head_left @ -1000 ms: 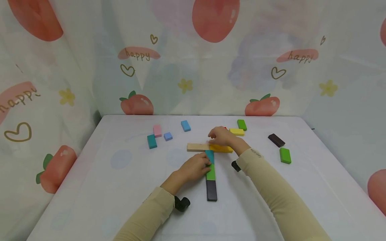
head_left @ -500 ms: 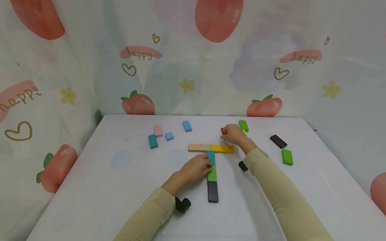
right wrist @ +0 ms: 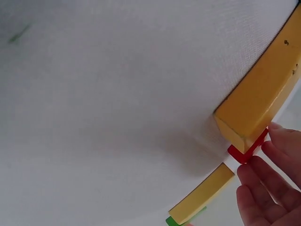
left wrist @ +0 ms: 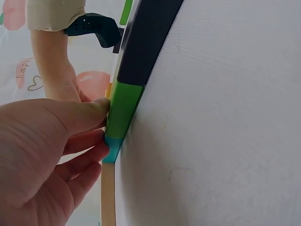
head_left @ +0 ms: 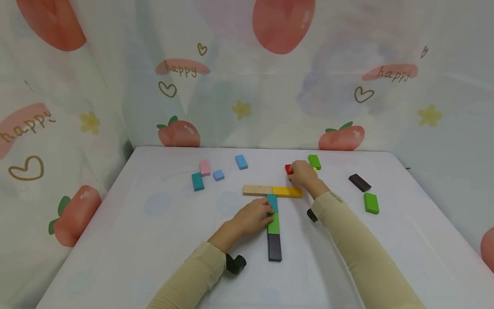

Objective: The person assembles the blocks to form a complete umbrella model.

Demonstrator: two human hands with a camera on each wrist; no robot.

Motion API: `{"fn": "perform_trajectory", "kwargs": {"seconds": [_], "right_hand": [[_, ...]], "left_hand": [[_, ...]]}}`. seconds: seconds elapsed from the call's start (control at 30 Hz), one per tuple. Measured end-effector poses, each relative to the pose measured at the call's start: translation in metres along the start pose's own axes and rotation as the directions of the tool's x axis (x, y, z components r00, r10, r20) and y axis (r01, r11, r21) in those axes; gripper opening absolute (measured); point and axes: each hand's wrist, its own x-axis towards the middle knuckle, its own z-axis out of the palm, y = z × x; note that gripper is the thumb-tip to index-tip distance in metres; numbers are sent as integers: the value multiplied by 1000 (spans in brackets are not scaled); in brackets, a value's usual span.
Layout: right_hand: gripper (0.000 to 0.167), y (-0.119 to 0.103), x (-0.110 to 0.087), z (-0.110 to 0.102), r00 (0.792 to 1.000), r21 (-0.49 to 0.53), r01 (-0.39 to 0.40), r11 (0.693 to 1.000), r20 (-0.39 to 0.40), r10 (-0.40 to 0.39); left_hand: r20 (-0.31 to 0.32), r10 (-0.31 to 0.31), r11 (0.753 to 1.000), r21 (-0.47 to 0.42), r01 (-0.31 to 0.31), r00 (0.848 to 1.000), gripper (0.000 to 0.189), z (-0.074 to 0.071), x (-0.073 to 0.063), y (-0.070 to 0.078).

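Note:
My left hand point(head_left: 251, 216) rests its fingertips on a row of blocks: a teal block point(head_left: 272, 201), a green block point(head_left: 273, 226) and a black block point(head_left: 275, 248). In the left wrist view the thumb touches the green block point(left wrist: 123, 108) and the other fingers lie by the teal end. Across the far end of this row lie a tan wooden block point(head_left: 256, 190) and an orange-yellow block point(head_left: 287, 192), making a T. Beyond them my right hand point(head_left: 303, 173) pinches a red block point(head_left: 287, 169); in the right wrist view thumb and fingers are on the red block point(right wrist: 248, 151).
A light yellow block point(right wrist: 202, 193) and a green block point(head_left: 314, 161) lie beside the right hand. Farther right are a dark brown block point(head_left: 359, 182) and another green block point(head_left: 371, 203). Pink point(head_left: 205, 168), teal point(head_left: 197, 181) and blue blocks point(head_left: 241, 162) lie at the back left.
My right hand has moved from above the orange-yellow block back and right to the red block, and its fingers have closed on it. My left hand has stayed on the row.

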Motion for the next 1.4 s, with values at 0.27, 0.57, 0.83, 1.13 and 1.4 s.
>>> {"fn": "perform_trajectory", "kwargs": {"seconds": [0.27, 0.57, 0.83, 1.13, 1.4], "right_hand": [[19, 1, -3, 0, 1000, -28, 1, 1000, -25, -2], [18, 3, -7, 0, 1000, -13, -8, 1000, -23, 8], [17, 10, -14, -5, 1000, -7, 13, 1000, -20, -14], [17, 18, -23, -9, 999, 12, 50, 999, 3, -50], [20, 26, -28, -9, 998, 27, 46, 999, 32, -47]], "left_hand": [[8, -1, 999, 37, 1, 1000, 24, 0, 2, 4], [32, -21, 997, 79, 18, 999, 21, -3, 5, 12], [28, -52, 997, 63, 51, 998, 23, -3, 4, 12], [15, -48, 997, 53, 48, 999, 24, -3, 3, 10], [0, -49, 996, 68, 49, 999, 24, -2, 3, 11]]}}
